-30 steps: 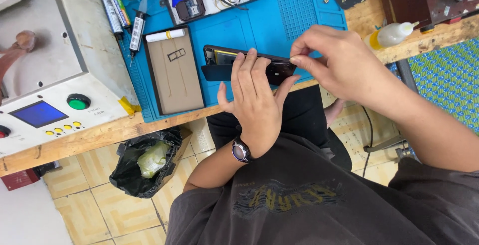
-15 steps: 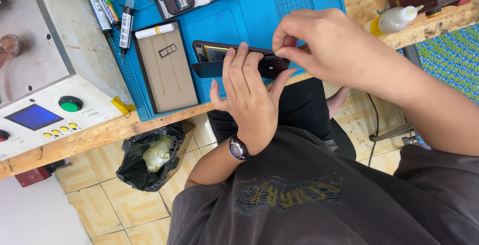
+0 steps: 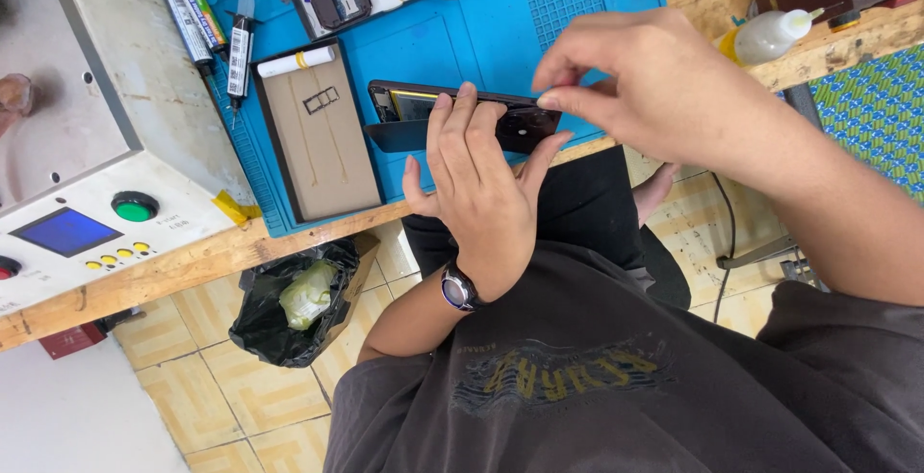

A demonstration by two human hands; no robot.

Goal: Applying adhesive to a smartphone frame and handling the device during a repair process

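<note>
A dark opened phone (image 3: 404,117) lies on the blue work mat (image 3: 568,11) at the bench's near edge. My left hand (image 3: 476,189), with a wristwatch on its wrist, presses flat on the phone's middle with fingers spread. My right hand (image 3: 645,88) hovers over the phone's right end, thumb and forefinger pinched together at its top edge; what they pinch is too small to see. A dark flap sticks out from the phone's left underside.
A tan pad (image 3: 322,141) with a small metal tray lies left of the phone. Glue tubes (image 3: 207,21), a grey machine (image 3: 87,175) with a green button, a squeeze bottle (image 3: 770,35), and a black bin bag (image 3: 298,300) on the floor.
My right hand has drawn its fingers in to a pinch at the phone's right end. My left hand stays pressed on the phone.
</note>
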